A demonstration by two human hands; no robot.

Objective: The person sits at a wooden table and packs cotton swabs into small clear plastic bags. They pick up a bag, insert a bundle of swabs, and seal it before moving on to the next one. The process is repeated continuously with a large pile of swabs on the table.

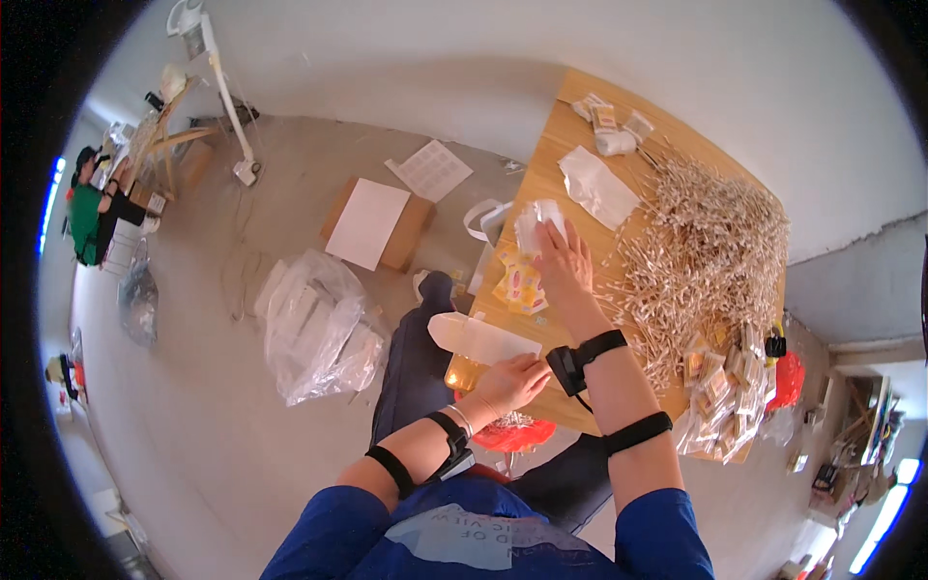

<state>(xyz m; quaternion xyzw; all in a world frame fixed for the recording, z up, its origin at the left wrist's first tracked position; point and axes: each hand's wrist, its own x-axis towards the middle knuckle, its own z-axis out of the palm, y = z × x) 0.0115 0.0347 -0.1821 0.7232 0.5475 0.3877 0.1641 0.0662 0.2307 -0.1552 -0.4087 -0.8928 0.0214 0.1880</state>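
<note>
My left hand (pixel 512 384) is at the near left edge of the wooden table (pixel 556 126), fingers bent together at the near edge of a long white piece with a rounded end flap (pixel 478 340), which it appears to grip. Further in, my right hand (pixel 565 263) reaches forward with fingers stretched out, its fingertips resting on a crinkled white clear-wrapped packet (pixel 534 224). Beside that hand lie several yellow and white printed packets (pixel 520 286). A large loose heap of cotton swabs (pixel 710 246) spreads just right of my right hand.
A white sheet (pixel 597 186) and small packs (pixel 606 121) lie at the table's far end, filled bags (pixel 725 396) at its near right corner. A red bag (pixel 512 434) hangs below the edge. Left on the floor are a clear plastic bag (pixel 324 324) and a cardboard box (pixel 406 235).
</note>
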